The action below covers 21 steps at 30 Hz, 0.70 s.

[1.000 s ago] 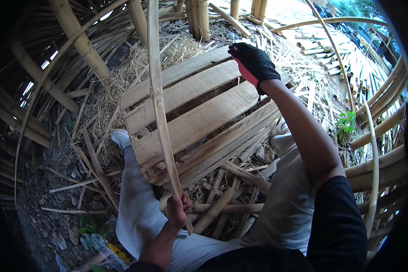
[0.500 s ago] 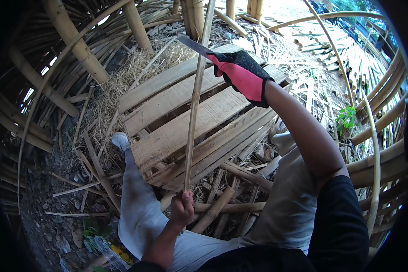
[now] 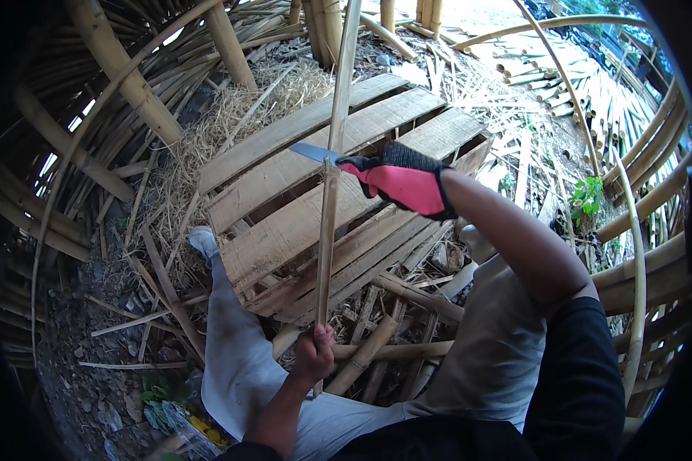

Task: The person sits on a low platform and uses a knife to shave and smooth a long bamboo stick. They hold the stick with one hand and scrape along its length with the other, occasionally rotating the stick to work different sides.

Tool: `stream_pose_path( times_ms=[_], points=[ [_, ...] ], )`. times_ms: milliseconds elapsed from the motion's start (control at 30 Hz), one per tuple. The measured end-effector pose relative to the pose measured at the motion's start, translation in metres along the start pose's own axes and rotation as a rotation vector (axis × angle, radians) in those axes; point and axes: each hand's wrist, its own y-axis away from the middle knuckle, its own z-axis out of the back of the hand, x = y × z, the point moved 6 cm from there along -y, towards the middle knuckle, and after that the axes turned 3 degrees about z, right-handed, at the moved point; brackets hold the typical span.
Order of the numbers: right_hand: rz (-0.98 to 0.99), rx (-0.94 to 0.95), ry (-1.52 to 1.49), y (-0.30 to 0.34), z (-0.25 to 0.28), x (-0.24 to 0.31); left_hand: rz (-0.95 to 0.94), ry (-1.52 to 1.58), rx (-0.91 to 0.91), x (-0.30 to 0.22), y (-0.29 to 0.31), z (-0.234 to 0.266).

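I look down and see a long bamboo strip [image 3: 329, 192]. It stands almost straight up in my view, running from 6 o'clock up to 12 o'clock, and it leans a little to the right at the top. My left hand [image 3: 315, 355] is bare and closed tight around the bottom end of the strip. My right hand [image 3: 404, 184] wears a red and black glove and is wrapped around a knife [image 3: 315, 152]. The blade points to 9 o'clock and touches the strip, crossing it about halfway up. So the knife hand is higher and the bare hand is lower on the same strip. Under both is a wooden pallet [image 3: 300, 215], with dry straw [image 3: 223, 123] at 11 o'clock.
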Motion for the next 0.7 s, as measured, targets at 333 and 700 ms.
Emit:
stream_pose_path(
  times_ms=[333, 700],
  points=[
    [-0.001, -0.324, -0.165, -0.005, 0.040, -0.016, 0.003, -0.032, 0.010, -0.007, -0.013, 0.008],
    [0.116, -0.196, 0.245, -0.002, -0.001, -0.007, -0.034, -0.104, -0.018, 0.020, -0.009, 0.009]
  ],
)
